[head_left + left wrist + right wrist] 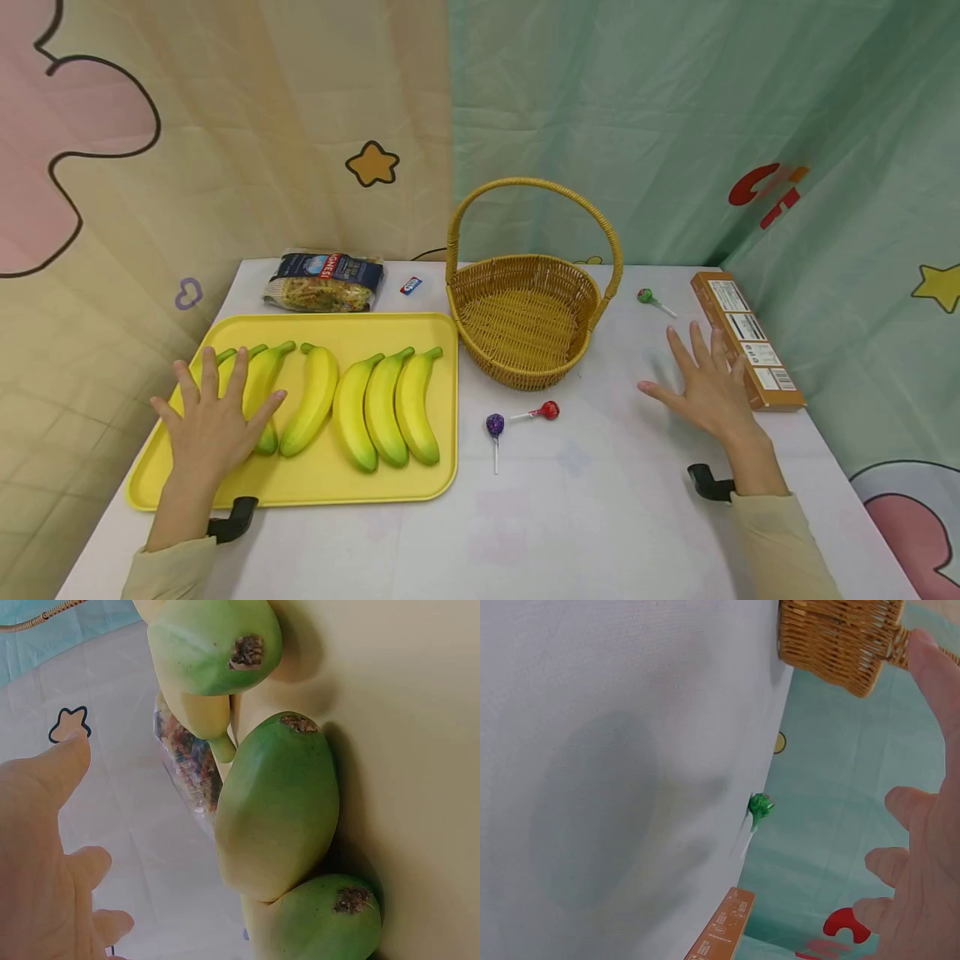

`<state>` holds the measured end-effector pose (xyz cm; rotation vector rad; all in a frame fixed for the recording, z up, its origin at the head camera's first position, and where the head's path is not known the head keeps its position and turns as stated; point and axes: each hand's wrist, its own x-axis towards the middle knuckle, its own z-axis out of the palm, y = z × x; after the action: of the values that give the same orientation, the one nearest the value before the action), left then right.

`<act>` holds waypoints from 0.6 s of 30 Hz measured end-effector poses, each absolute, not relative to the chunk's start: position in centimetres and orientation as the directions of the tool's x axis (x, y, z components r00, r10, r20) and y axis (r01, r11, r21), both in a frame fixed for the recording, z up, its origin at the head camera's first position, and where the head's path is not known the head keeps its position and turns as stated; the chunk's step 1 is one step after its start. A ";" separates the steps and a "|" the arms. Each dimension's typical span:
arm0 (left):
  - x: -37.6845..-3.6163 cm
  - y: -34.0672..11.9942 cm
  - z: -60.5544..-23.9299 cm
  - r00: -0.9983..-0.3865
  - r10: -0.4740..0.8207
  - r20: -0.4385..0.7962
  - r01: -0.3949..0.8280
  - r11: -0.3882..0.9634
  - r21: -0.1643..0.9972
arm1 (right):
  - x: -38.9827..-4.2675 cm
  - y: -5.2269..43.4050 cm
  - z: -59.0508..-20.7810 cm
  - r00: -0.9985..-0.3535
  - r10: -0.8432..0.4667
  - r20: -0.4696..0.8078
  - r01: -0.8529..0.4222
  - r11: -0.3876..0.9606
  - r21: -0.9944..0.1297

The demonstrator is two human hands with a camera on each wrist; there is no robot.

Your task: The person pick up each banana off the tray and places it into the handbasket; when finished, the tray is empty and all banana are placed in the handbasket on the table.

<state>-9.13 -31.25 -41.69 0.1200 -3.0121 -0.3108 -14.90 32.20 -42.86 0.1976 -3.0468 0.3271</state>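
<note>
My left hand [213, 429] hovers with fingers spread over the left end of a yellow tray [360, 332], holding nothing. Several yellow-green bananas [311, 402] lie on that tray, and the hand partly hides the leftmost ones. In the left wrist view, green banana tips [281, 802] show beside the hand, with the fingers apart from them. Over the right side of the white table, my right hand [712, 392] is spread and holds nothing. Nearest to it are a long orange-brown box [750, 343] and a green lollipop [646, 296].
A wicker basket [525, 329] with a tall handle stands at the back middle. In front of it lie a red lollipop [551, 410] and a purple lollipop [495, 426]. Behind the tray are a bag of pasta [326, 283] and a small blue-red packet [410, 286]. Curtains surround the table.
</note>
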 end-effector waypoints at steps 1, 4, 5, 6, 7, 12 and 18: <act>-9.1 -31.3 -41.7 -0.991 -0.089 0.103 -0.066 0.977 0.205 | -14.9 32.2 -42.9 -0.989 -0.121 0.085 -0.136 0.969 -0.207; -9.1 -31.3 -41.6 -0.990 -0.088 0.111 -0.064 0.977 0.202 | -14.9 32.2 -42.9 -0.987 -0.127 0.099 -0.145 0.968 -0.204; -9.1 -31.4 -41.6 -0.990 -0.088 0.114 -0.064 0.977 0.202 | -14.9 32.2 -42.9 -0.986 -0.130 0.105 -0.149 0.968 -0.204; -9.1 -31.4 -41.6 -0.989 -0.088 0.118 -0.063 0.978 0.201 | -14.9 32.2 -42.8 -0.985 -0.132 0.111 -0.153 0.966 -0.207; -9.0 -31.4 -41.6 -0.989 -0.088 0.120 -0.063 0.978 0.200 | -14.9 32.1 -42.8 -0.984 -0.135 0.118 -0.157 0.964 -0.213; -8.8 -31.3 -41.7 -0.989 -0.087 0.120 -0.062 0.978 0.198 | -15.1 31.3 -42.7 -0.975 -0.144 0.168 -0.193 0.927 -0.321; -8.7 -31.1 -41.6 -0.986 -0.076 0.148 -0.045 0.978 0.206 | -16.7 28.7 -42.2 -0.960 -0.110 0.256 -0.230 0.830 -0.508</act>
<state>-8.72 -31.11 -41.60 0.0912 -2.9695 -0.3039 -16.66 28.66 -42.20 0.2636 -2.7959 0.8164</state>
